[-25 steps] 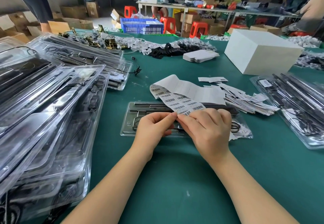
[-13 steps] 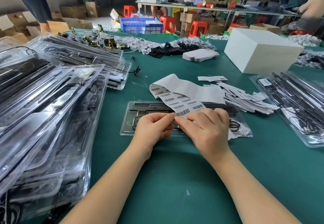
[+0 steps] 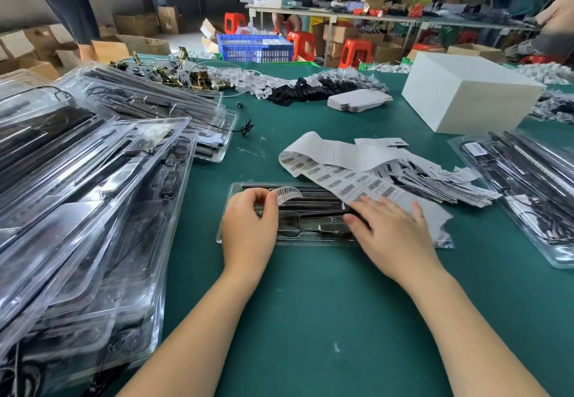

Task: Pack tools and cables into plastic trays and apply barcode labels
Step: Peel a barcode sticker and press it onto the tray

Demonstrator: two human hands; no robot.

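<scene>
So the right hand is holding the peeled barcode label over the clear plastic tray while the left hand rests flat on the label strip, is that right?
Not quite: the hands are swapped. In the head view, the left hand pinches the peeled barcode label over the clear plastic tray, and the right hand rests flat on the label strip.

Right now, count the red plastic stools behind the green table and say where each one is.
3 clear: one left of the blue crate, one right of it, one farther right. More red shapes under the far table may be stools.
</scene>
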